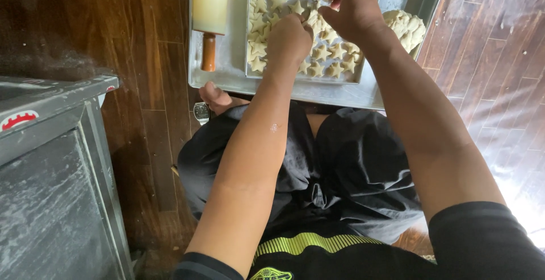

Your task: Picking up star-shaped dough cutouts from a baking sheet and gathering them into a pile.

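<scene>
Right hand (349, 5) grip pinching small cutter (319, 0), left hand (289, 39) fisted, contents hidden, tray (340, 87) cropped

You had two hands over trays: left hand (288, 37), right hand (351, 6). One rolling pin (210, 7) lay at left. Two metal trays showed: one big tray (227, 70), one smaller baking sheet (340, 79) sitting on it. Star-shaped dough pieces (321, 52) on sheet: well over twenty showed, exact count hidden by your hands. One lump of leftover dough (404, 26) sat at right. One small cutter (321, 0) was in your right fingers. One grey metal cabinet (51, 161) stood at left.
</scene>
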